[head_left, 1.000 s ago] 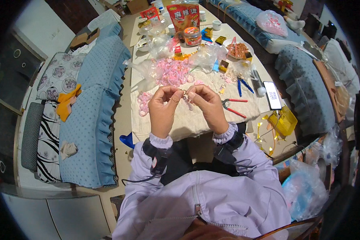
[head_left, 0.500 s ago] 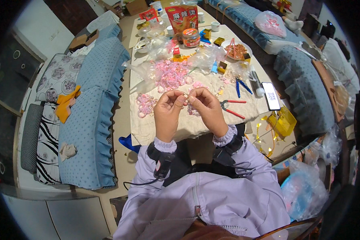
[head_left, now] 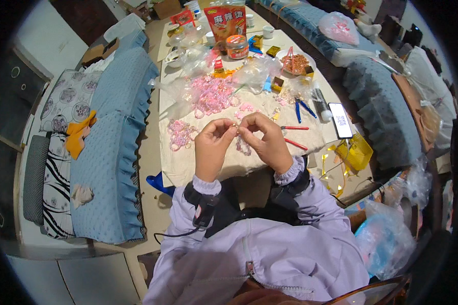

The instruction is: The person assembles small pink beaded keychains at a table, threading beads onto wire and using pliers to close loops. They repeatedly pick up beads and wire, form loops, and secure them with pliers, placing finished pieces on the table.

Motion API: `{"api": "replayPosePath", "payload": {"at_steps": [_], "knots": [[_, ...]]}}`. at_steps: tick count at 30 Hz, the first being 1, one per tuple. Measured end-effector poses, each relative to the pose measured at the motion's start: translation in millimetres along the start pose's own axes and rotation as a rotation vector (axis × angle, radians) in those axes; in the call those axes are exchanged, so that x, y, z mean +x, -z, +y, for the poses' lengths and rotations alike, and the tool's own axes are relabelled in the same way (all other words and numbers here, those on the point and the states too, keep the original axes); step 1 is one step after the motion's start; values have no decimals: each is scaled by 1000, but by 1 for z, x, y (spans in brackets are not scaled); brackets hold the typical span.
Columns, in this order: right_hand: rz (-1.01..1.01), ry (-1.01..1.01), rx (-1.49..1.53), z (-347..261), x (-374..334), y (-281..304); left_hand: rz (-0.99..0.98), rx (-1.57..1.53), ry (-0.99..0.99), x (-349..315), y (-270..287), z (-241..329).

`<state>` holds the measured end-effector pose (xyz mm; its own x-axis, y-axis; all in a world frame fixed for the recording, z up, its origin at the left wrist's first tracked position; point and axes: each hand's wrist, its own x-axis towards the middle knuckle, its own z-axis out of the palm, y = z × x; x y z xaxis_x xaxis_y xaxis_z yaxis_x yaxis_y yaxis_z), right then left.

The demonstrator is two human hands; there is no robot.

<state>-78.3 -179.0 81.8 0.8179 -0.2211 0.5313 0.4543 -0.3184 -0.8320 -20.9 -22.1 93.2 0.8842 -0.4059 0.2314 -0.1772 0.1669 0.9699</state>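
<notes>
My left hand (head_left: pixel 211 151) and my right hand (head_left: pixel 268 142) meet fingertip to fingertip above the cloth-covered table edge. Both are closed in a pinch around something tiny between them, too small to make out. Just below the right fingers shows a short strand of pink beads (head_left: pixel 243 146); whether it hangs from the pinch or lies on the cloth I cannot tell. To the left lies a cluster of pink bead loops (head_left: pixel 179 134). Farther off is a big heap of pink beads (head_left: pixel 213 95). Red-handled pliers (head_left: pixel 296 145), partly hidden by my right hand, lie beside it.
Blue-handled pliers (head_left: pixel 298 111), a dark tube (head_left: pixel 320 101) and a lit phone (head_left: pixel 340 121) lie to the right. A yellow basket (head_left: pixel 360 152) sits beyond the table's right side. Plastic bags (head_left: pixel 257 74), a jar (head_left: pixel 237 48), a red pouch (head_left: pixel 227 25) and a plate of food (head_left: pixel 296 63) stand farther back.
The view has shifted slightly, so the table appears a little farther left. My hands stay together in the pinch with fingertips slightly turned; more of the bead strand beneath them shows.
</notes>
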Motion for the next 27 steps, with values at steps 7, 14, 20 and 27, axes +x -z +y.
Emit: {"api": "replayPosePath", "payload": {"at_steps": [7, 14, 20, 27], "knots": [[-10, -66, 49, -1, -3, -3, -8, -23, 21, 1, 0, -6], [27, -42, 40, -3, -5, -8, 1, -69, 72, -1, 0, -10], [-19, -251, 257, 4, -10, -9, 42, -159, 26, -3, -6, -20], [52, -291, 530, 21, -7, -20, 27, -180, 30, -2, -5, -20]]}}
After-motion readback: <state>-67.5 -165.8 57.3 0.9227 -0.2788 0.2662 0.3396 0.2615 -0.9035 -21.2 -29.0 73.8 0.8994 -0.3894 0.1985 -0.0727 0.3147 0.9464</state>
